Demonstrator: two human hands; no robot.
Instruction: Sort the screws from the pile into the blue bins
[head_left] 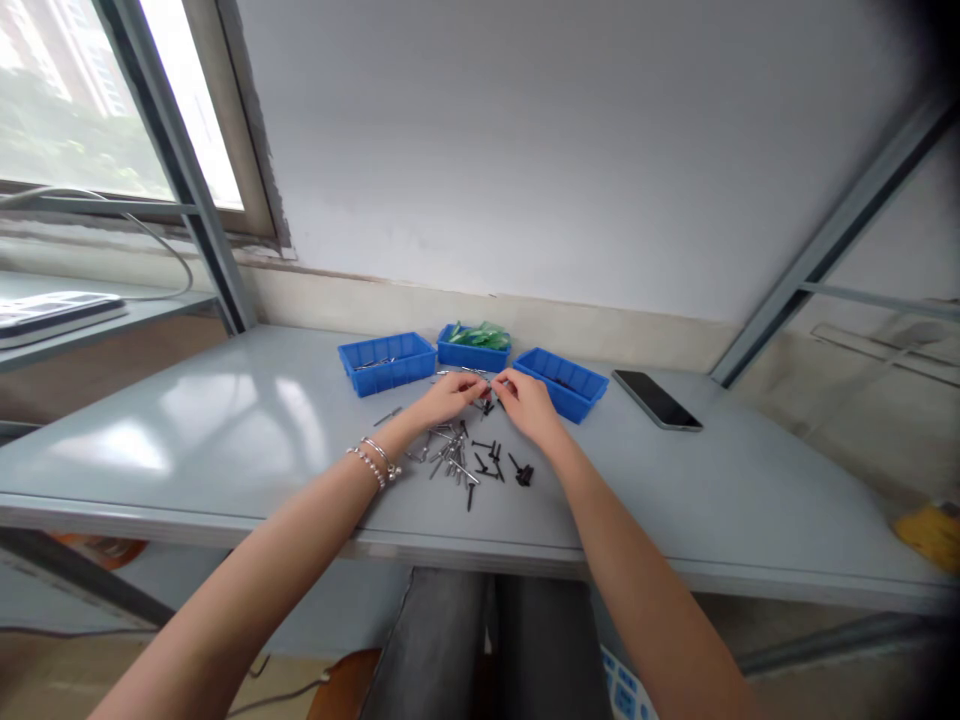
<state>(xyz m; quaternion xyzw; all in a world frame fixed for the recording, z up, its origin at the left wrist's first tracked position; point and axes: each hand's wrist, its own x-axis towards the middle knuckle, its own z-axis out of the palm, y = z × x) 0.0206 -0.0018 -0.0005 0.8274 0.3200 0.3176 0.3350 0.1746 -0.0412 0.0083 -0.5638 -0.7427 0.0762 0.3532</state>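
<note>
My left hand and my right hand meet over the grey table, fingertips pinched together on a small metal piece I cannot make out. Below them lies a loose heap of silver and black screws. The left wrist wears beaded bracelets. Behind the hands stand three blue bins: the left bin with a few silver parts, the middle bin with green pieces, and the right bin with dark parts.
A black phone lies flat to the right of the bins. A window and a side shelf with a flat device are at the left. A metal frame post rises at the right. My legs are under the table's front edge.
</note>
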